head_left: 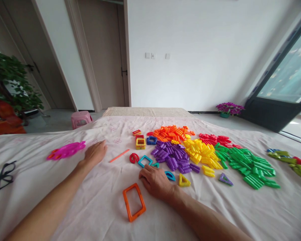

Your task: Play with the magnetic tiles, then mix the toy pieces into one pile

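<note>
My left hand (96,151) rests palm down on the cloth with its fingers stretched out, beside a magenta plastic toy piece (67,150). Curled fingers of my right hand (157,180) press down near a teal square magnetic tile frame (144,161); whatever may be under them is hidden. An orange rectangular magnetic tile frame (125,202) lies closer to me. Around the right hand are a teal rounded piece (170,175), a yellow triangle tile (184,180) and a red rounded piece (133,158). Between the hands lies a thin orange stick (119,155).
Sorted heaps of purple (172,155), yellow (202,152), orange (172,133), red (218,139) and green (253,165) plastic pieces cover the right side. A stack of yellow square frames (140,147) stands behind. Black glasses (6,175) lie at far left; a purple triangle (225,179) sits right.
</note>
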`<state>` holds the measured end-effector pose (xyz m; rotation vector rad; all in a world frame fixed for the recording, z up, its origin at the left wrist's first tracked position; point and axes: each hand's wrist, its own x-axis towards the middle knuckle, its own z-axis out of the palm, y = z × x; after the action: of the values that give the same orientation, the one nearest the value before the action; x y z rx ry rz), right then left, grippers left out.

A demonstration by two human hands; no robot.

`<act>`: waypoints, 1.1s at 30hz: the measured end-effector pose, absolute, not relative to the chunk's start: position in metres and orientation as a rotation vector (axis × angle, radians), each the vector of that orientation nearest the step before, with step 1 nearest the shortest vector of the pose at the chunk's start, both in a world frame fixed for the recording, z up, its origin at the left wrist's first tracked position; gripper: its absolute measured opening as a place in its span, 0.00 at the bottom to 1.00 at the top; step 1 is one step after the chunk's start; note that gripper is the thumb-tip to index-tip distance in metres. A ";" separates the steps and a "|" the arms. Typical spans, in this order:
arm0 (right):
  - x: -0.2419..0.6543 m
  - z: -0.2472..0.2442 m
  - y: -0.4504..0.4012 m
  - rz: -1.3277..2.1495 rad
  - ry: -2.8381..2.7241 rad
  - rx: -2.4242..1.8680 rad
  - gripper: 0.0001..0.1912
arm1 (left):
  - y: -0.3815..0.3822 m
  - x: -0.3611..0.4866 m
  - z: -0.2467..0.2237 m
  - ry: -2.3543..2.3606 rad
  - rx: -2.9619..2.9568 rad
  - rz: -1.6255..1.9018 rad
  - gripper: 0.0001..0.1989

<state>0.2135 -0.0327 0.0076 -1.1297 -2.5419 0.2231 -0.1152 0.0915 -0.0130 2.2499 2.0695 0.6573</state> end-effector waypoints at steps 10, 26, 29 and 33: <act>0.214 0.008 -0.033 0.249 -2.546 -1.145 0.06 | 0.136 -0.084 -0.041 1.863 2.372 0.634 0.20; 0.212 0.010 -0.034 0.233 -2.552 -1.147 0.07 | 0.064 -0.057 -0.013 1.923 2.309 0.922 0.15; 0.212 0.009 -0.035 0.229 -2.541 -1.155 0.07 | 0.044 -0.024 -0.008 1.693 2.323 0.878 0.16; 0.211 0.008 -0.035 0.209 -2.533 -1.153 0.07 | 0.035 0.001 -0.007 1.550 2.434 0.846 0.24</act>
<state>0.2112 -0.0348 0.0085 -1.1535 -2.5329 0.2093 0.0011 0.0355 -0.0069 2.4342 1.5497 0.8462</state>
